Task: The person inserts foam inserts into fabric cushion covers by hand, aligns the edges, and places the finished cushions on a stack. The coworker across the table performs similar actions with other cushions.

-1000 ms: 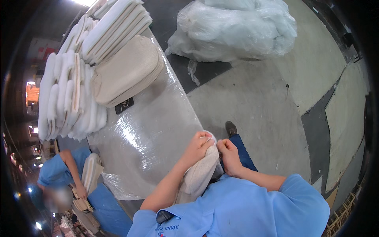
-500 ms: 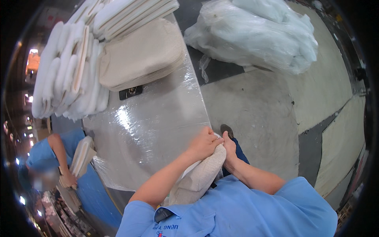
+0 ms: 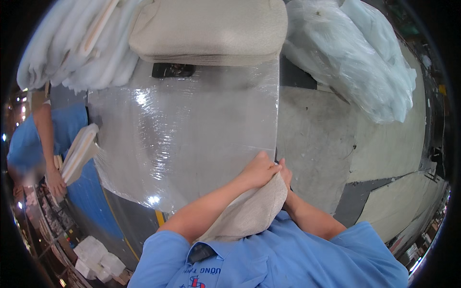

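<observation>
Shifted since the earlier frame: the whole view, which now carries the beige stack (image 3: 211, 29) up to the top edge and cuts it off.

Tabletop (image 3: 206, 120): one, plastic-covered, centre.
Plastic-wrapped bundle (image 3: 350, 57): one, pale, upper right, beyond the tabletop's right edge.
White padding (image 3: 72, 48): one pile, upper left.
Beige stack: top centre, layered edges facing the viewer.
Beige fabric piece (image 3: 249, 211): one, lower centre, narrowing to a corner at its top.
Left hand (image 3: 260, 170): centre, fingers curled, pinching that top corner.
Right hand (image 3: 285, 175): just beside it, partly behind the fabric; whether it pinches cannot be told.
Black flat object (image 3: 173, 70): one, just below the beige stack.

Handling note, by judgement: best kept pinched close to the edge, both hands near each other, tension even, so the corner neither twists nor slips.
</observation>
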`<state>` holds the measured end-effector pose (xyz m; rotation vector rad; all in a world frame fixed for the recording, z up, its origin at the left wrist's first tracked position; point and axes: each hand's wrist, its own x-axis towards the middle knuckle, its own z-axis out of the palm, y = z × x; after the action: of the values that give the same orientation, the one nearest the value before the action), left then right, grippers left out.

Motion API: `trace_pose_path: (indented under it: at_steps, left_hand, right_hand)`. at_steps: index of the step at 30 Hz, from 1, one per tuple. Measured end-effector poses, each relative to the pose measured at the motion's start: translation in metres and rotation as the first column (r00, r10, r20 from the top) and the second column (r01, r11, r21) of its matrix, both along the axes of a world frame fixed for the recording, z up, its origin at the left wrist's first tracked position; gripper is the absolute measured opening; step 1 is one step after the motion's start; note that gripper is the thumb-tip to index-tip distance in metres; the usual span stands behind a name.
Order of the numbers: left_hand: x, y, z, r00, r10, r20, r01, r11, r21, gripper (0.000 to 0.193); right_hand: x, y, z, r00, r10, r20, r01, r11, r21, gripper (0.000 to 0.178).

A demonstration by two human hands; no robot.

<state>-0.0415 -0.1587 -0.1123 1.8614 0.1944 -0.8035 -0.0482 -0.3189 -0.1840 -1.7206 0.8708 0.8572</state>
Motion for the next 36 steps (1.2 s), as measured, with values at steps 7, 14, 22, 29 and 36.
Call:
trace_pose_path:
  at_steps: [7, 14, 22, 29, 36]
  left_hand:
    - [0.002, -0.007, -0.007, 0.995, -0.103, 0.014, 0.101, 0.990, 0.098, 0.047]
    - [-0.005, -0.020, 0.014, 0.972, -0.230, 0.041, 0.228, 0.972, 0.052, 0.046]
    - [-0.011, -0.031, 0.002, 0.990, -0.126, 0.061, 0.115, 0.980, 0.160, 0.041]
    - [-0.016, -0.029, -0.021, 0.946, -0.189, 0.263, 0.149, 0.975, 0.164, 0.033]
    - [-0.129, 0.077, 0.032, 0.973, 0.126, -0.191, -0.148, 0.984, -0.104, 0.044]
  right_hand:
    - [-0.004, 0.007, 0.000, 0.953, -0.293, -0.070, 0.300, 0.943, 0.144, 0.065]
    - [-0.031, -0.027, 0.012, 0.891, -0.384, -0.242, 0.453, 0.729, 0.513, 0.063]
    - [-0.044, -0.041, -0.019, 0.862, -0.356, -0.362, 0.507, 0.625, 0.593, 0.066]
    - [-0.046, -0.052, -0.018, 0.877, -0.306, -0.371, 0.478, 0.642, 0.599, 0.067]
    - [-0.042, -0.057, -0.019, 0.907, -0.227, -0.356, 0.415, 0.633, 0.654, 0.069]
